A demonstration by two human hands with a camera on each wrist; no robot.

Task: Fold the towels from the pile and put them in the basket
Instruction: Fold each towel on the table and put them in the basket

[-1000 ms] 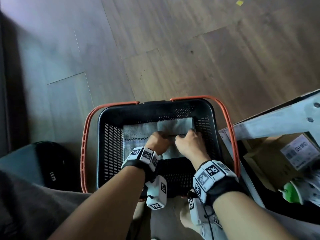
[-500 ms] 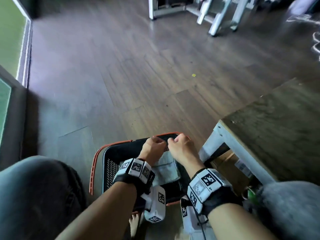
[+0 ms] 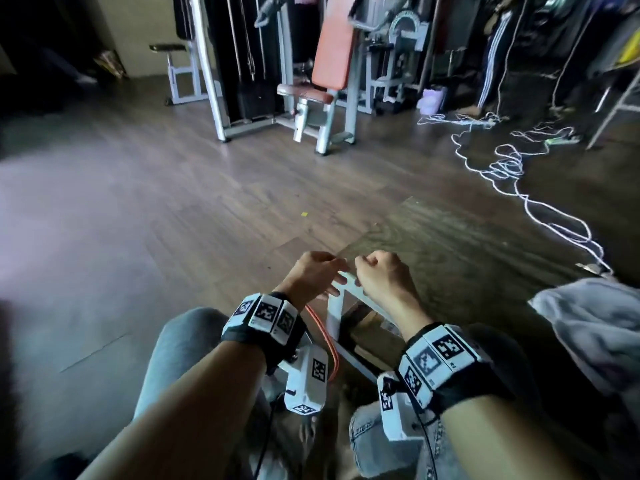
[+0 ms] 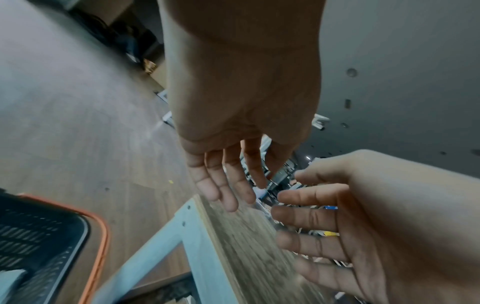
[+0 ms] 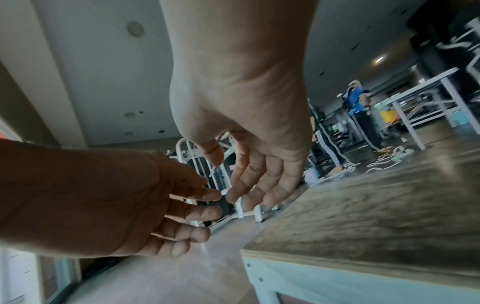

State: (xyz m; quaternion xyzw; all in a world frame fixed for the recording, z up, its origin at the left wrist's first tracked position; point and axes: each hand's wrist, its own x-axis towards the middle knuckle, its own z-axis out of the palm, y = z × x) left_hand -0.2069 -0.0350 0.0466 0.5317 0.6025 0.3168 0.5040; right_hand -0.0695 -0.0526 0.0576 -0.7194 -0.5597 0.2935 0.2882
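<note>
Both my hands hover empty above the near left corner of the wooden table (image 3: 467, 244). My left hand (image 3: 325, 275) has its fingers loosely extended, as the left wrist view shows (image 4: 228, 185). Close beside it, my right hand (image 3: 374, 271) hangs relaxed too (image 5: 246, 185). The black basket (image 4: 39, 236) with its orange handle (image 3: 330, 344) stands on the floor below and left of the hands, mostly hidden in the head view. A pile of pale towels (image 3: 588, 327) lies on the table at the right edge.
A gym machine with an orange pad (image 3: 332, 46) stands across the wooden floor. White cable (image 3: 502, 164) snakes over the floor at right. A cardboard box (image 3: 367, 320) sits under the table. My knee in jeans (image 3: 180, 348) is at lower left. A person in blue (image 5: 354, 96) stands far off.
Both hands have let go of the folded towel in the basket and risen to table height. The head view has tilted up from the basket to the room.
</note>
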